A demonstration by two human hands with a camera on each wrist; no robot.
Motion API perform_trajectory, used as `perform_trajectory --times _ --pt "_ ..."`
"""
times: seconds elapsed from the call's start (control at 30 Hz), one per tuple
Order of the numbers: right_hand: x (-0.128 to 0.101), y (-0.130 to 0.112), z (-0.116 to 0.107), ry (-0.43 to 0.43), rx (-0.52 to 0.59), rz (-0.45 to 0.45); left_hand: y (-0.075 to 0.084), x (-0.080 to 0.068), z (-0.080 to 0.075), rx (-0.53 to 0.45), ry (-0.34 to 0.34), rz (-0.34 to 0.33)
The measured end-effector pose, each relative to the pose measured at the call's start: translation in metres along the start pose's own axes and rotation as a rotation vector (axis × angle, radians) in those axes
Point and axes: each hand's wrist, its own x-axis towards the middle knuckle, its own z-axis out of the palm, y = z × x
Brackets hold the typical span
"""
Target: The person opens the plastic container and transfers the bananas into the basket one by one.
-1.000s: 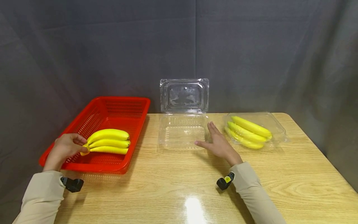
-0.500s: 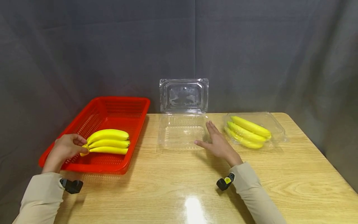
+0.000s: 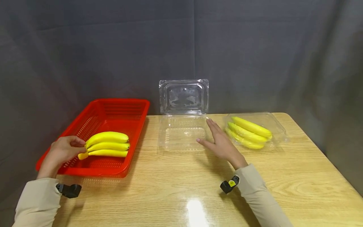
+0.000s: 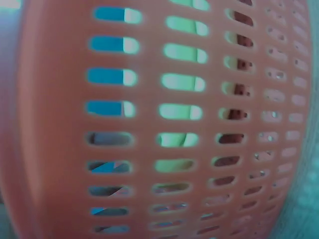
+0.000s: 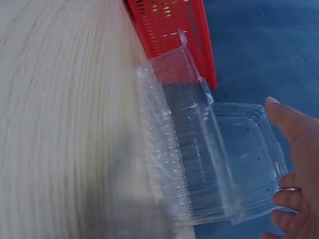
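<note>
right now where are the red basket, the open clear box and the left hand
red basket (image 3: 120, 108), head view, far inner wall
open clear box (image 3: 181, 134), head view, floor of its bottom half
left hand (image 3: 60, 150), head view, back of the hand

The head view looks forward and down across the tabletop (image 3: 175, 189). The left wrist view presses against the red basket (image 4: 149, 124); the right wrist view closely faces the open clamshell container (image 5: 209, 159), shared with the head view.

My basket (image 3: 113, 113) is red with rows of little holes. The bananas (image 3: 107, 144) are yellow. The box (image 3: 182, 132) is see-through. The worktop (image 3: 184, 189) is light brown with wavy wood lines. My sleeves (image 3: 37, 201) are tan.
</note>
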Motion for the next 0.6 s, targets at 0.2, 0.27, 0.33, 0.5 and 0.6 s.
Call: perform_trajectory --times 0.2,0.27,0.33,0.5,0.6 --pt "-0.004 -0.01 -0.012 0.044 0.007 -0.037 0.008 -0.004 -0.005 0.05 0.07 0.062" --pt "-0.005 -0.013 -0.016 0.061 0.007 -0.061 0.012 -0.005 -0.006 0.059 0.09 0.075" --pt "-0.007 -0.016 -0.021 0.08 0.005 -0.093 0.017 -0.006 -0.006 0.059 0.1 0.084" --pt "-0.011 -0.02 -0.034 0.123 -0.005 -0.151 0.035 -0.012 -0.003 0.053 0.127 0.134" --pt "-0.015 -0.023 -0.041 0.141 -0.013 -0.172 0.047 -0.016 -0.001 0.04 0.141 0.189"
